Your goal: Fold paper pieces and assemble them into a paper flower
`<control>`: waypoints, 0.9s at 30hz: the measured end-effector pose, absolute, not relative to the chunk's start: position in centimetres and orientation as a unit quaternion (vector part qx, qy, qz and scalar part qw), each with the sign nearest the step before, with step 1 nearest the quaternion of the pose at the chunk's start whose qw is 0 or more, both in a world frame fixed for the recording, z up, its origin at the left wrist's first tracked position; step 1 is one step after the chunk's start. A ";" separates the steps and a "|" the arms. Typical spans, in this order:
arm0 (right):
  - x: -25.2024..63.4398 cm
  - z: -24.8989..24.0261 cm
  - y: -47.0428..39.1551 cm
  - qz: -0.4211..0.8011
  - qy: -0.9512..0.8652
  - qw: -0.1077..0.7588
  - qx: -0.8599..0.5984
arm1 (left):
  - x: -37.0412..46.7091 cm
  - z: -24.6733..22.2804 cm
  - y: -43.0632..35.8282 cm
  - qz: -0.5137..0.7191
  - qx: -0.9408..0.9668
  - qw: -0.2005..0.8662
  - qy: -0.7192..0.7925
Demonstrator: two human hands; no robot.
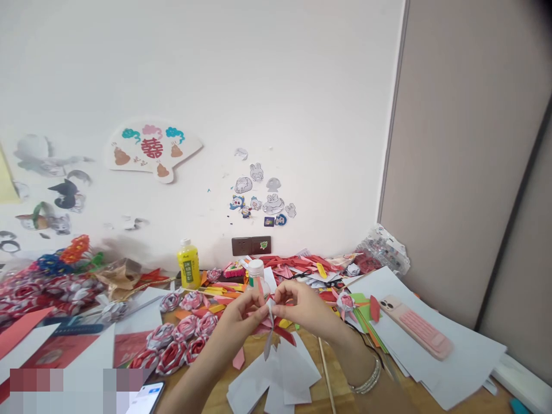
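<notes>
Both hands meet over the middle of the table, pinching a small folded white paper strip (268, 340). Its lower end hangs down between them. My left hand (245, 315) grips it from the left with thumb and fingers closed. From the right, my right hand (301, 306) has its fingertips on the upper part of the same strip. Beneath them lie overlapping cut white paper pieces (280, 376). Red-and-white paper roses (172, 356) are grouped to the left of my left forearm. A thin wooden stick (326, 374) lies beside the white pieces.
A yellow bottle (188, 264) and a white-capped bottle (256, 269) stand near the wall. Coloured folded strips (284, 265) are heaped along the back. White sheets (452, 368) with a pink-cased phone (416, 328) lie right; another phone (149, 397) is at the lower left.
</notes>
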State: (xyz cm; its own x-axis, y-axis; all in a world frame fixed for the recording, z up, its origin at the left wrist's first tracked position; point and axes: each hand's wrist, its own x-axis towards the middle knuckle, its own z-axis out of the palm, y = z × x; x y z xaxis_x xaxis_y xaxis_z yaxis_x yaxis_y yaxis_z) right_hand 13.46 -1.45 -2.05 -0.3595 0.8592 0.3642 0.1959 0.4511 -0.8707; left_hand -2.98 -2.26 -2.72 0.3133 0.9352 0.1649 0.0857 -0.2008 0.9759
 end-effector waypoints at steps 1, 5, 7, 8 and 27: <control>13.4 -2.1 -1.4 0.379 -0.729 0.437 -0.365 | -3.1 -2.9 -2.0 0.431 0.650 0.481 0.400; 13.5 -2.4 -1.0 0.408 -0.713 0.445 -0.357 | -3.5 -3.3 -1.5 0.426 0.667 0.478 0.381; 13.4 -2.6 -0.9 0.424 -0.700 0.450 -0.357 | -3.6 -3.4 -1.5 0.429 0.656 0.496 0.374; 13.4 -2.7 -0.9 0.433 -0.693 0.452 -0.359 | -3.6 -3.4 -1.6 0.431 0.647 0.504 0.375; 12.4 -3.2 -0.8 0.403 -0.678 0.463 -0.404 | -3.3 -2.7 -2.0 0.427 0.615 0.498 0.437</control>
State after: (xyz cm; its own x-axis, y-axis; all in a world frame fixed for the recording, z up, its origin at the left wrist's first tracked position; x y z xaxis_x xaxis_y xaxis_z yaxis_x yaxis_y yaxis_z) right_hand 12.40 -0.82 -3.21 -0.2447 0.9215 0.3017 0.1751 0.3481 -0.9210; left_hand -3.27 -1.98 -2.75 0.2542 0.9630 0.0897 0.1127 -0.1216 0.9862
